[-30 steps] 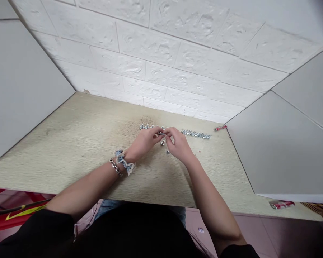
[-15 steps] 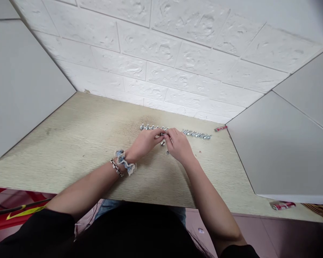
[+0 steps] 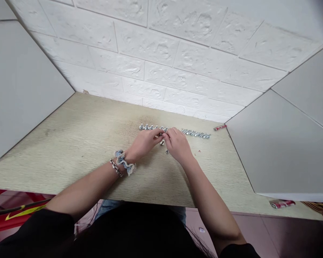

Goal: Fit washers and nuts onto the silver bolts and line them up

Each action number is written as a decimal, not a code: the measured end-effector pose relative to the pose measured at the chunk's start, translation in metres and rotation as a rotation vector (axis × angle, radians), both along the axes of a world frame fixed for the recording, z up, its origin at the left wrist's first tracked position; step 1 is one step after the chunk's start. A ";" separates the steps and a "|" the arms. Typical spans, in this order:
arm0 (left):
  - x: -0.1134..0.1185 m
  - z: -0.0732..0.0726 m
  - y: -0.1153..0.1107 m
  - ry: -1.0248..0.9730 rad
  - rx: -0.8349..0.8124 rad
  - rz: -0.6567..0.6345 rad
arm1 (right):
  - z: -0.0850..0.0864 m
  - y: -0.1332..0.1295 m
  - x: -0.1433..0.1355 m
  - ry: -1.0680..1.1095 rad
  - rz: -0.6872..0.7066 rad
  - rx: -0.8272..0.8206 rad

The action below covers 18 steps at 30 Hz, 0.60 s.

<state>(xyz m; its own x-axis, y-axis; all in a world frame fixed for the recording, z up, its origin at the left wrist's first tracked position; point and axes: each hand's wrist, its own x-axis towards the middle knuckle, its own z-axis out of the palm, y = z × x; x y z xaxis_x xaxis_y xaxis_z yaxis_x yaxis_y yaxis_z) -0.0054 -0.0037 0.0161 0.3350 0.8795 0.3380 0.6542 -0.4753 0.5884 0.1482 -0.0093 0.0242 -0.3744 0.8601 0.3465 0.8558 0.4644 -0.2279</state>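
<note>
My left hand (image 3: 145, 142) and my right hand (image 3: 178, 144) meet fingertip to fingertip just above the table. Both are closed in a pinch on a small metal part, mostly hidden by the fingers. Behind my left hand, several silver bolts (image 3: 146, 127) stand upright on their heads in a row, some partly covered by my fingers. Right of my right hand, more silver bolts (image 3: 195, 133) lie tilted close together in a line. Below the fingertips are a single bolt (image 3: 162, 142) and a small nut-like metal piece (image 3: 167, 152).
The pale wood-grain table (image 3: 97, 125) ends at a white brick-patterned wall (image 3: 156, 79). Grey-white panels (image 3: 290, 150) rise at both sides. A red battery-like cylinder (image 3: 220, 127) lies by the right panel, and a second red cylinder (image 3: 282, 204) near the front right edge.
Hardly anything differs. My fingers have shifted slightly around the small metal part, hiding more of it, and the whole view has moved a little.
</note>
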 end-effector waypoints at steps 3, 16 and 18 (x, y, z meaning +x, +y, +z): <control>0.000 -0.001 0.000 -0.017 0.010 0.022 | 0.000 0.000 -0.001 0.002 0.024 0.025; 0.000 -0.004 0.002 -0.020 0.035 0.022 | -0.001 0.004 0.006 0.101 -0.063 0.083; 0.000 -0.002 0.000 -0.035 -0.009 0.015 | -0.001 0.008 0.012 0.139 -0.164 0.094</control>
<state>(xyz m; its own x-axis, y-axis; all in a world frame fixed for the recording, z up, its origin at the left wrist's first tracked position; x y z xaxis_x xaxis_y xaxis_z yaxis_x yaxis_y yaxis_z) -0.0053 -0.0033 0.0145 0.3098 0.8872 0.3418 0.6398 -0.4605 0.6153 0.1600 -0.0010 0.0230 -0.1753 0.8669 0.4667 0.8850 0.3464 -0.3111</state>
